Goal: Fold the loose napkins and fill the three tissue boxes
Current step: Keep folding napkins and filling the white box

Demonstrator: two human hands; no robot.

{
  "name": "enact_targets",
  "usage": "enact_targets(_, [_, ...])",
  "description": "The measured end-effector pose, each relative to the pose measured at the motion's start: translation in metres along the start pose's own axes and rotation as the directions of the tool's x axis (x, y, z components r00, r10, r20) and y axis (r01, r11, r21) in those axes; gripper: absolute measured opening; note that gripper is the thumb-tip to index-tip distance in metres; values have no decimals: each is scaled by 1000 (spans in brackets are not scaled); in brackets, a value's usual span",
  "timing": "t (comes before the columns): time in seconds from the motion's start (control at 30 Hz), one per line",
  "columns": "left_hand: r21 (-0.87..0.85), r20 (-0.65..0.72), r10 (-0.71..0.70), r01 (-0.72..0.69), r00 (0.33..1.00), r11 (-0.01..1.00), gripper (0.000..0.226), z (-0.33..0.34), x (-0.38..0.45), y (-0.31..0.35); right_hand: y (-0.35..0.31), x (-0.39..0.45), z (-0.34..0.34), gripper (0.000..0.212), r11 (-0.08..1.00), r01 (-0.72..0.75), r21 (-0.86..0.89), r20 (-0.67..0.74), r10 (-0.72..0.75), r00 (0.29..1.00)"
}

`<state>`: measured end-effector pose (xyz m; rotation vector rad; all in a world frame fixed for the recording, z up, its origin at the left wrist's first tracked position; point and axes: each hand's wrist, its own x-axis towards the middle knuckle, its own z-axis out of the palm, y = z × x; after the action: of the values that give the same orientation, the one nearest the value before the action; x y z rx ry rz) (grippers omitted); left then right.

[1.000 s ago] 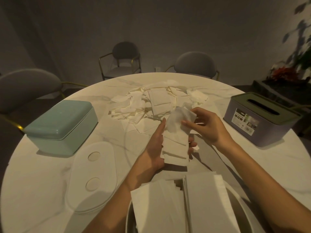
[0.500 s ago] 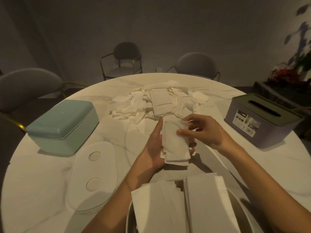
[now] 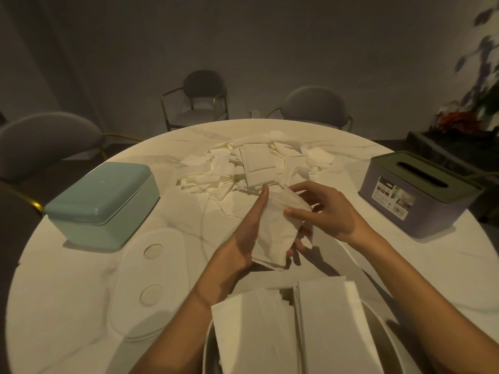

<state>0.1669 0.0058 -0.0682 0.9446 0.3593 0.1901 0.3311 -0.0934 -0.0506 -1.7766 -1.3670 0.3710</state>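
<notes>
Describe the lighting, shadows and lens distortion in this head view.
Head view: dim, warm light; the round table is brightest and the wall and chairs fall into gloom. The right hand throws a dark shadow on the tabletop beneath the held napkins. Wide-angle bending curves the table rim; the purple tissue box leans outward.

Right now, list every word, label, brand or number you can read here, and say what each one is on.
No text can be read in this view.
Label on the purple tissue box: a printed sticker with small pictures and lines of print, too small and blurred to read.
Teal box, white lid, napkins: no markings seen.
</notes>
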Motion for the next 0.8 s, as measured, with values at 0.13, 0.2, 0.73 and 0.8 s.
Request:
enact_targets(0.13, [136, -56, -22, 29, 998, 990, 61, -4, -5, 9, 2, 0, 1, 40, 999, -13, 30, 32, 12, 999])
enact_targets(0.2, [299, -103, 37, -4, 994, 954, 64, -12, -8, 12, 4, 1, 2, 32, 996, -52, 65, 39, 50, 998])
enact_targets(0.73, [595, -441, 611, -296, 657, 747, 27, -26, 4, -1, 9, -4, 47, 74, 973, 217, 82, -40, -214, 976])
enact_targets(0.8, [649, -438, 668, -302, 602, 698, 26, -29, 9, -3, 12, -3, 49, 65, 975, 222, 22, -70, -220, 973])
